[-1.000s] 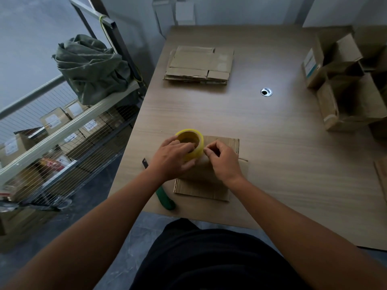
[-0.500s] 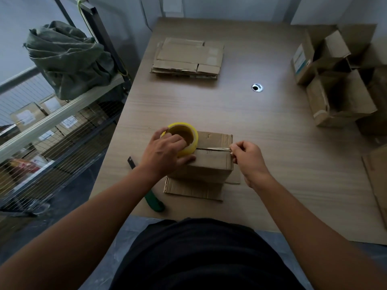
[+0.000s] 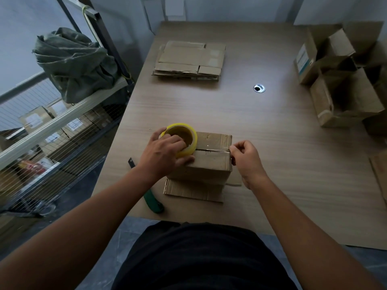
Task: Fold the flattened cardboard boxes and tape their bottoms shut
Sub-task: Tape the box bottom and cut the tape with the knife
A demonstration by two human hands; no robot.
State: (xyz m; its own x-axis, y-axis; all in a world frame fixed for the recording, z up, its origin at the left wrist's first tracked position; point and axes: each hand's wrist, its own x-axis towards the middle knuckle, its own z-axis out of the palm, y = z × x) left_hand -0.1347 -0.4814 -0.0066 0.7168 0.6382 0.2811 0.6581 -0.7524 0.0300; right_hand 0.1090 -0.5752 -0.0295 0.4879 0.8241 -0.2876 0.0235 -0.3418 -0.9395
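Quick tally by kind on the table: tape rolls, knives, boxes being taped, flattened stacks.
Tape roll: 1
Knife: 1
Box being taped: 1
Flattened stack: 1
Total: 4

left hand (image 3: 165, 156) gripping, right hand (image 3: 247, 160) pinching

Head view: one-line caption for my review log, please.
Left hand holds a yellow tape roll on a cardboard box while the right hand pinches the tape end at its right edge.
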